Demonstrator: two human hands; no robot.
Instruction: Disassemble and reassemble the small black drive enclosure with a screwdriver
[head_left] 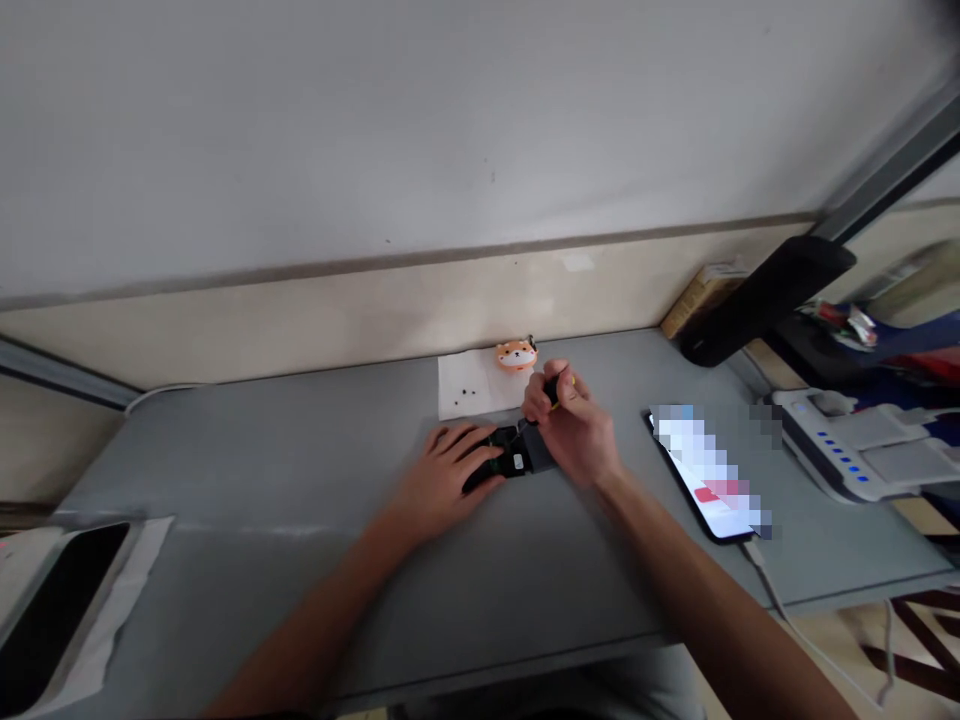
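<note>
An opened black phone point(517, 462) with part of a dark green circuit board showing lies flat on the grey desk point(300, 470). My left hand point(455, 465) holds it down, with the fingers across its left part and the thumb along the near edge. My right hand point(574, 425) is closed around a screwdriver point(553, 390) with a black and yellow handle. Its thin shaft slants down to the left toward the phone; whether the tip touches a screw is too small to tell. Several tiny dark screws point(464, 392) lie on a white paper point(480, 372) just behind.
An orange animal-faced case point(516, 354) sits on the paper. To the right are a lit smartphone point(705, 475) on a cable, a white power strip point(817, 450), a black cylinder point(769, 300) and a thick book point(701, 295). A dark-screened tablet point(64, 610) lies at the left.
</note>
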